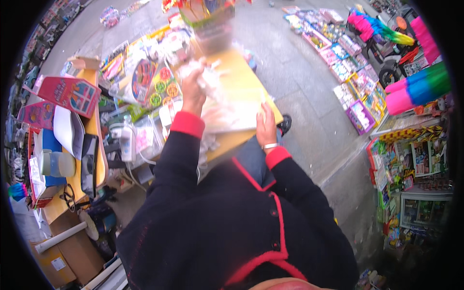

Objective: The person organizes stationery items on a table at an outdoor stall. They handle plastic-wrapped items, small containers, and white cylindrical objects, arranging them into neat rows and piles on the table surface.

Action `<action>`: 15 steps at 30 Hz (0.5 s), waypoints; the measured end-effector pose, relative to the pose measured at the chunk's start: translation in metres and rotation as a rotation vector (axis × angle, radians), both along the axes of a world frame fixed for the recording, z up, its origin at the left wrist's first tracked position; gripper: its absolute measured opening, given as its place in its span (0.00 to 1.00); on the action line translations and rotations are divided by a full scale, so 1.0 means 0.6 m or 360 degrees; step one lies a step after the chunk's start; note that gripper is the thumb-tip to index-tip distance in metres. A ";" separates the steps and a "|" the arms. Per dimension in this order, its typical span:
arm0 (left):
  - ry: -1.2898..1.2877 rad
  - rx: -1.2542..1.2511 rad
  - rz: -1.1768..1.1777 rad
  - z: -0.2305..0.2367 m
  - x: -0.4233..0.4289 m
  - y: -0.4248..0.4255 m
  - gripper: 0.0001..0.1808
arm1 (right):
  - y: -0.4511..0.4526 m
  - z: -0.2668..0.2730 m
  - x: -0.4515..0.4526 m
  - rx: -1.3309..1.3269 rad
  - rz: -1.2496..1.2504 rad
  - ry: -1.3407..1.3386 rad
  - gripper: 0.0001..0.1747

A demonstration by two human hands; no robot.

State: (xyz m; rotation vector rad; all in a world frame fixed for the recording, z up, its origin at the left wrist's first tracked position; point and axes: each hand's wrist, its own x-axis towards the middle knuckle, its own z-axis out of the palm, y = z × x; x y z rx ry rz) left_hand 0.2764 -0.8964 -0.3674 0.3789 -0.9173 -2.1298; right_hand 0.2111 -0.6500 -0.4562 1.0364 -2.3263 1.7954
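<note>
My left hand point(193, 90) is closed around a crumpled, whitish clear plastic wrapper point(210, 78), which is blurred and overexposed. Under it lies a light wooden tabletop point(253, 85), its near part washed out by glare. At the table's right edge rests my right hand point(266, 123), fingers extended and slightly apart, with nothing visible in it. More crumpled clear plastic point(209, 143) hangs by the near edge. Left of my left hand, a clear container holds round red, green and orange items point(165, 87).
Left, a wooden counter point(99, 145) carries boxes, papers, a jar point(59, 164) and eyeglasses point(68, 197). A white power strip point(127, 143) with cables lies near my left forearm. Beyond the table stands a blurred container point(214, 32). Trays of packaged goods point(340, 54) line the ground at right.
</note>
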 end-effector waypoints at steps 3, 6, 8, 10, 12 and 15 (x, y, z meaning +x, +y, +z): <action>0.0049 -0.0062 0.0002 0.011 0.021 -0.002 0.18 | 0.000 0.004 0.000 0.0062 0.0008 -0.0057 0.24; 0.0025 -0.0089 -0.0107 0.024 0.043 0.013 0.19 | 0.001 0.027 0.003 -0.0006 -0.0094 -0.0011 0.25; 0.0219 -0.0011 -0.0378 0.030 0.053 0.039 0.19 | 0.002 0.053 0.008 -0.0099 -0.0105 0.0021 0.26; -0.0033 -0.0013 -0.0553 0.030 0.066 0.074 0.19 | 0.001 0.081 0.012 -0.0280 0.0073 -0.0300 0.27; -0.0133 0.0185 -0.0679 0.023 0.068 0.125 0.18 | 0.006 0.103 0.012 -0.0393 0.0265 -0.0731 0.28; -0.0291 0.0396 -0.0917 0.007 0.078 0.209 0.16 | 0.026 0.112 0.010 -0.0466 0.0675 -0.1178 0.33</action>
